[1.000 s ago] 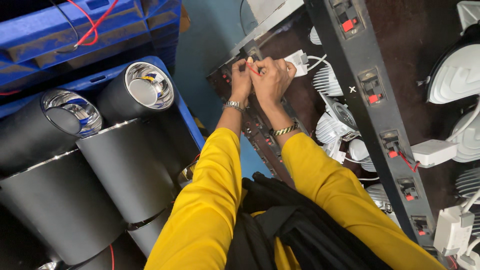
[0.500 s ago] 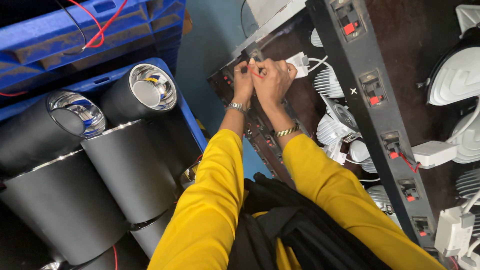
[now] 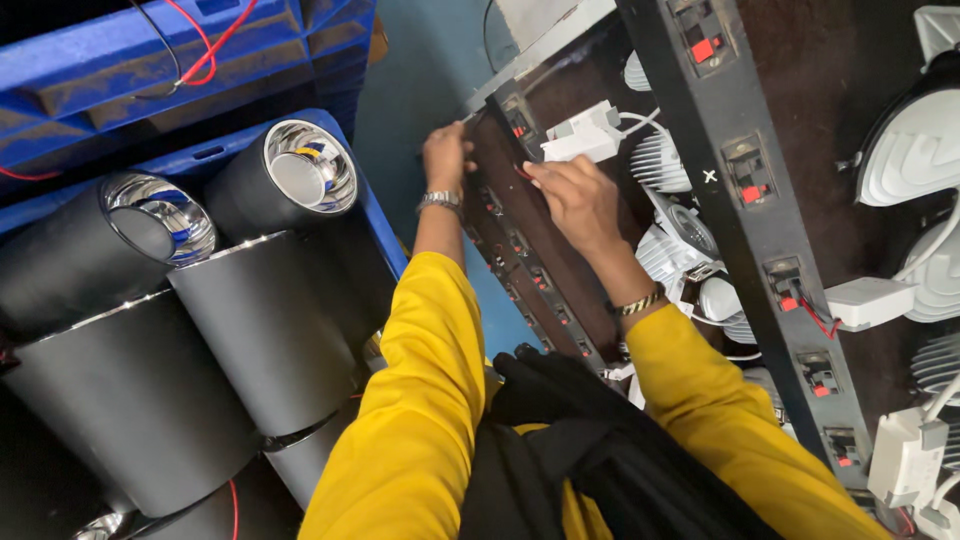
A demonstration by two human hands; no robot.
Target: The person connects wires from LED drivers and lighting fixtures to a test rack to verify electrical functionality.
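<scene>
My left hand (image 3: 447,155), with a metal watch on the wrist, grips the left edge of a dark board (image 3: 535,250) that carries a row of small connectors with red levers. My right hand (image 3: 575,195), with a bracelet on the wrist, rests on the same board. Its fingertips pinch a small red wire end (image 3: 521,171) just below a white driver box (image 3: 582,135). Both arms are in yellow sleeves. A black cloth (image 3: 590,450) lies over my lap.
Several black cylindrical lamp housings (image 3: 260,330) with shiny reflectors lie in a blue crate (image 3: 180,60) on the left. A long black strip (image 3: 750,190) of red-lever sockets runs down the right, among white finned lamps (image 3: 915,140) and white driver boxes (image 3: 865,300).
My hands were close together at the top of the board. The left hand has moved left to the board's edge and the right has dropped lower and to the right.
</scene>
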